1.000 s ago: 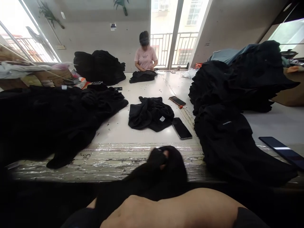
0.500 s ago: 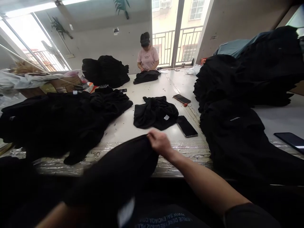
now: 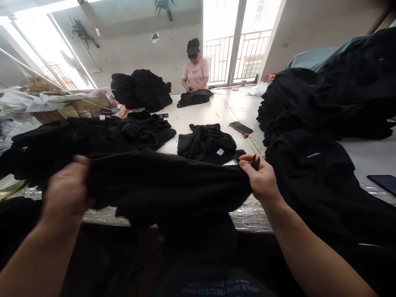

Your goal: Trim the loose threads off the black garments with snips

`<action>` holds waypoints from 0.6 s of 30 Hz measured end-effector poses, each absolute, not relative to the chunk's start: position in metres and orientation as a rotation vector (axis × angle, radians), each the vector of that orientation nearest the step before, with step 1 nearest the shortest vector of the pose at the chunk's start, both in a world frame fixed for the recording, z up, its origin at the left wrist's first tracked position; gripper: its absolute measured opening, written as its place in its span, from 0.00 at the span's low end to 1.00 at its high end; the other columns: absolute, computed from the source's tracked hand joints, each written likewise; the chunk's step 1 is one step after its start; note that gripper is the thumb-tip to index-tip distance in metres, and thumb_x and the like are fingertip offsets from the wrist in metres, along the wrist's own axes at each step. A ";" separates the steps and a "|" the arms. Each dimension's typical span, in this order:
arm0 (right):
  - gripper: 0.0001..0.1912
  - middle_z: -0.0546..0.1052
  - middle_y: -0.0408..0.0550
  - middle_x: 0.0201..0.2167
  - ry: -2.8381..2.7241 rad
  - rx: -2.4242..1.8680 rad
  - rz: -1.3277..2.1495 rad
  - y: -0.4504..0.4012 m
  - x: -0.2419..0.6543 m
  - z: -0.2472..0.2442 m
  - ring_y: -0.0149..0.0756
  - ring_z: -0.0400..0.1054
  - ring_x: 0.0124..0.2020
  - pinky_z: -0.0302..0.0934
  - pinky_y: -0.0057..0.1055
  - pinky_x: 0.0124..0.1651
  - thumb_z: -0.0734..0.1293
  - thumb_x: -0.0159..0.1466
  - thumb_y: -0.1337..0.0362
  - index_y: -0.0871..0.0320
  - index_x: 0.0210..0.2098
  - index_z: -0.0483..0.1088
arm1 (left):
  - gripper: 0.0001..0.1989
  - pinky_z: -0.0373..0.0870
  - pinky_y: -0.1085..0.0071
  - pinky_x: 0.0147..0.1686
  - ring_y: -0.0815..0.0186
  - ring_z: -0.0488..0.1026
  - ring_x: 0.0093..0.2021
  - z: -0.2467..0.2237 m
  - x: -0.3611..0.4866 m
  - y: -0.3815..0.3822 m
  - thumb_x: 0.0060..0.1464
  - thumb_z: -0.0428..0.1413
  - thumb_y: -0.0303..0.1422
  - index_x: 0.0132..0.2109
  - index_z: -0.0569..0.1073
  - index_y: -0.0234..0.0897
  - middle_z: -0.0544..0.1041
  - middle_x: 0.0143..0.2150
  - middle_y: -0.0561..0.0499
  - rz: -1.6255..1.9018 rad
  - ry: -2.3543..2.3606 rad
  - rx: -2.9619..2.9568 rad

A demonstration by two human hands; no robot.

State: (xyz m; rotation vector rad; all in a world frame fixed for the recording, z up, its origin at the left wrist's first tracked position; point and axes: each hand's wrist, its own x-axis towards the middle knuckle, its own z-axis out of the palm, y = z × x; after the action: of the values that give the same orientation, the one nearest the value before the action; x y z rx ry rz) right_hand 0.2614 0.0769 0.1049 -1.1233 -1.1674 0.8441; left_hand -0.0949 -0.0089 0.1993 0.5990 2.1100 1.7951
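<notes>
A black garment [image 3: 173, 181] is stretched sideways between my hands, above the table's near edge. My left hand [image 3: 66, 189], blurred by motion, is closed on its left end. At the other end, my right hand [image 3: 262, 179] pinches the cloth between thumb and fingers. Two dark pointed blades, which look like thread snips [image 3: 255, 162], stick up out of the right hand; their grip is hidden in the palm. Just beyond the stretched cloth lies a crumpled black garment [image 3: 206, 142] with a small white label.
Heaped black garments [image 3: 58, 140] lie on the left; taller stacks [image 3: 309, 103] rise on the right. A phone [image 3: 241, 128] rests on the white table [image 3: 216, 109], and another phone [image 3: 382, 183] at far right. Across the table a person [image 3: 195, 72] handles a dark garment.
My left hand has risen into full view on the left. My right hand has moved right, and the garment is now pulled out lengthwise, covering most of the nearer phone.
</notes>
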 end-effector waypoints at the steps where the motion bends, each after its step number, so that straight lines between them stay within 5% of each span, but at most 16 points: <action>1: 0.11 0.68 0.41 0.23 -1.150 -1.133 0.862 0.075 0.267 0.106 0.29 0.61 0.23 0.56 0.27 0.25 0.71 0.54 0.58 0.57 0.33 0.71 | 0.13 0.66 0.78 0.26 0.75 0.66 0.25 0.193 -0.096 -0.010 0.54 0.59 0.38 0.36 0.74 0.29 0.70 0.20 0.58 1.737 2.045 0.597; 9: 0.15 0.71 0.43 0.21 -1.045 -1.200 1.127 0.076 0.305 0.127 0.31 0.65 0.20 0.60 0.28 0.22 0.74 0.47 0.55 0.57 0.30 0.73 | 0.14 0.73 0.76 0.27 0.70 0.74 0.27 0.150 -0.091 -0.016 0.59 0.52 0.37 0.37 0.74 0.29 0.77 0.28 0.50 1.556 1.573 0.337; 12: 0.12 0.75 0.45 0.26 -1.174 -1.354 0.911 0.105 0.307 0.110 0.33 0.68 0.25 0.64 0.30 0.28 0.70 0.53 0.56 0.57 0.33 0.74 | 0.13 0.76 0.71 0.32 0.66 0.76 0.32 0.115 -0.094 0.001 0.60 0.50 0.37 0.40 0.74 0.31 0.78 0.35 0.46 1.348 1.610 0.579; 18: 0.10 0.77 0.48 0.32 -1.665 -1.697 0.377 0.109 0.310 0.059 0.37 0.70 0.32 0.62 0.33 0.37 0.63 0.58 0.61 0.57 0.35 0.74 | 0.17 0.75 0.71 0.32 0.63 0.77 0.36 0.051 -0.113 0.011 0.46 0.63 0.36 0.44 0.75 0.33 0.77 0.40 0.45 1.253 1.925 0.870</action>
State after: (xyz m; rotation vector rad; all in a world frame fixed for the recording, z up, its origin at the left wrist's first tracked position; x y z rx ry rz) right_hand 0.3099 0.1092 0.0587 -1.6971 -1.6654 0.3768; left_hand -0.1135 0.0109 0.0513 0.8703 1.9254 1.2527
